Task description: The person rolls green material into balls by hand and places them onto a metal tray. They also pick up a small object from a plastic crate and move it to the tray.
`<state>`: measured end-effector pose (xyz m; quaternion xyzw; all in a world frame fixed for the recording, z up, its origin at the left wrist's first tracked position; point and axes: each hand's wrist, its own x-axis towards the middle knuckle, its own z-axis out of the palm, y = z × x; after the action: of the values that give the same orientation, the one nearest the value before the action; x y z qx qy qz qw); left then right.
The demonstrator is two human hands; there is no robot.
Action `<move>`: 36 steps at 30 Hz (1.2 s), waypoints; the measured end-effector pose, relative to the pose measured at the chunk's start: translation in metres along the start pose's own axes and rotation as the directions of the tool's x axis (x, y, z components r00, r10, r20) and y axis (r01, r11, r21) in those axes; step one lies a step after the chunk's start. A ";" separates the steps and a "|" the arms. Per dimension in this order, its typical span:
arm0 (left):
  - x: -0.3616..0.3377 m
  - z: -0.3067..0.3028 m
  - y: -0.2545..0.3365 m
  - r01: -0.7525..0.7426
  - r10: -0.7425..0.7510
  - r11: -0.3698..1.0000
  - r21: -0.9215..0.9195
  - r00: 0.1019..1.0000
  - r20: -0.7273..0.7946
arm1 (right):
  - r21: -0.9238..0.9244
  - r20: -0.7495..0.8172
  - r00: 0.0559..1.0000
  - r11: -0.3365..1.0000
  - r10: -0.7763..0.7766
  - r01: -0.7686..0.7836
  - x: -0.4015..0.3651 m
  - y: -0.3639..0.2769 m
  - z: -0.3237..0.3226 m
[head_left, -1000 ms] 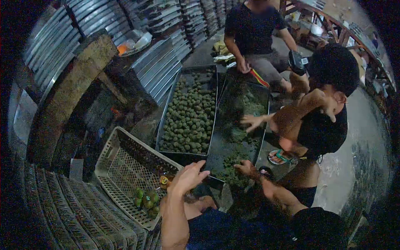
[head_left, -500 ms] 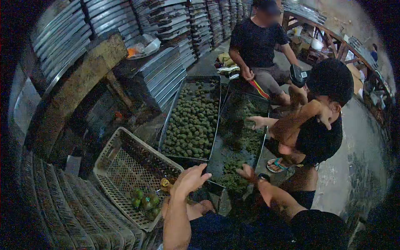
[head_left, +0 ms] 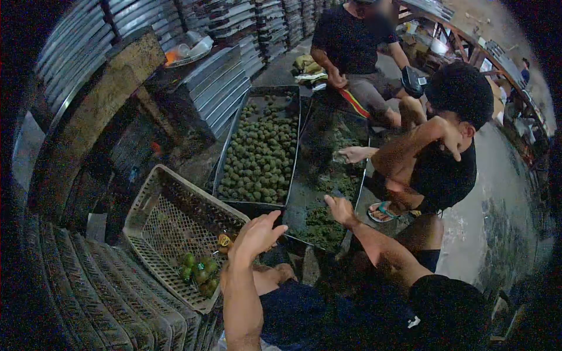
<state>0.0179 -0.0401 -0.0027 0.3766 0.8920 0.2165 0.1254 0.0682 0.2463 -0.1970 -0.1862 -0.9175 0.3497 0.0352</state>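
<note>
My left hand (head_left: 257, 235) is open, with thumb and fingers apart, above the near right corner of a plastic crate (head_left: 143, 219); it holds nothing. My right hand (head_left: 341, 212) hovers over the near part of a dark tray (head_left: 304, 219) with loose green material (head_left: 325, 229); its fingers look loosely apart, slightly blurred, with nothing seen in them. To the left of that tray stands another tray (head_left: 288, 98) filled with several small round green balls (head_left: 257, 155). Several green fruits (head_left: 202, 272) lie in the crate's near right corner, by a yellowish object (head_left: 223, 240).
Another person's hand (head_left: 354, 154) reaches over the dark tray from the right. A second person (head_left: 354, 44) sits beyond the trays. Stacked corrugated metal sheets (head_left: 219, 88) and a wooden beam (head_left: 126, 70) stand at left. A sandaled foot (head_left: 381, 211) is right of the tray.
My right hand has moved up and slightly left over the dark tray. My left hand has risen slightly left in view. The whole scene has shifted up and left.
</note>
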 end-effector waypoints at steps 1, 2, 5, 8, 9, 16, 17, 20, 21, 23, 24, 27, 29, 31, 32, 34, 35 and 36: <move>0.000 -0.002 0.002 0.095 -0.086 0.989 -0.113 0.993 0.079 | 0.079 -0.015 0.997 0.994 0.072 -0.070 0.006 0.001 0.002; 0.000 -0.002 0.003 0.092 -0.084 0.990 -0.110 0.993 0.079 | 0.081 -0.018 0.997 0.994 0.072 -0.070 0.013 0.010 0.011; 0.000 -0.004 0.004 0.079 -0.077 0.997 -0.022 0.993 0.087 | 0.187 0.140 0.990 0.981 0.032 -0.058 0.021 0.014 0.017; -0.002 0.002 0.003 0.108 -0.102 0.992 -0.061 0.990 0.097 | 0.064 0.299 0.952 0.995 0.058 -0.081 0.009 -0.018 -0.008; -0.001 0.007 0.000 0.084 -0.082 0.996 -0.030 0.994 0.078 | 0.096 0.187 0.973 0.988 -0.134 0.118 0.017 0.002 0.011; 0.002 0.010 0.002 0.103 -0.095 0.993 -0.059 0.987 0.128 | 0.153 0.013 0.996 0.984 -0.094 0.091 0.011 0.014 0.023; 0.005 0.013 -0.002 0.109 -0.100 0.992 -0.061 0.986 0.131 | 0.194 0.012 0.999 0.981 -0.036 0.033 0.008 0.015 0.024; 0.007 0.013 -0.002 0.102 -0.095 0.994 -0.037 0.984 0.150 | 0.198 0.182 0.924 0.908 0.336 -0.369 -0.019 0.010 0.017; 0.010 0.013 -0.004 0.082 -0.074 0.996 -0.045 0.987 0.145 | 0.543 0.284 0.937 0.771 0.205 -0.333 -0.025 0.016 0.017; 0.010 0.017 -0.006 0.070 -0.061 0.996 -0.054 0.987 0.147 | 0.868 0.386 0.922 0.321 0.045 -0.379 -0.049 -0.004 -0.009; 0.011 0.016 -0.004 0.072 -0.063 0.996 -0.054 0.987 0.150 | 0.860 0.402 0.914 0.321 0.052 -0.396 -0.050 -0.002 -0.009; 0.012 0.012 0.004 0.085 -0.078 0.996 -0.039 0.984 0.159 | 0.916 0.367 0.919 -0.226 0.143 -0.331 -0.062 0.002 -0.011; 0.016 0.008 0.010 0.106 -0.096 0.994 -0.040 0.976 0.194 | 0.929 0.369 0.903 -0.081 0.218 -0.360 -0.062 -0.001 -0.007; 0.018 0.015 0.007 0.075 -0.070 0.997 -0.024 0.984 0.161 | 0.878 0.345 0.873 0.210 0.346 -0.430 -0.056 -0.003 -0.004; 0.017 0.015 0.008 0.048 -0.047 0.999 -0.005 0.991 0.124 | 0.875 0.352 0.869 0.207 0.347 -0.437 -0.053 -0.005 -0.003; 0.018 0.016 0.008 0.069 -0.065 0.997 -0.023 0.988 0.142 | 0.737 0.298 0.853 0.464 0.429 -0.491 -0.042 -0.009 -0.001; 0.017 0.016 0.008 0.085 -0.077 0.995 -0.043 0.984 0.159 | 0.658 0.214 0.865 0.587 0.454 -0.472 -0.036 -0.015 0.001; 0.017 0.016 0.007 0.096 -0.087 0.994 -0.046 0.983 0.163 | 0.652 0.225 0.862 0.587 0.454 -0.480 -0.034 -0.018 0.001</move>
<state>0.0169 -0.0193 -0.0148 0.3480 0.8891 0.2035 0.2167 0.0940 0.2209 -0.1842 -0.3874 -0.6392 0.6643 -0.0068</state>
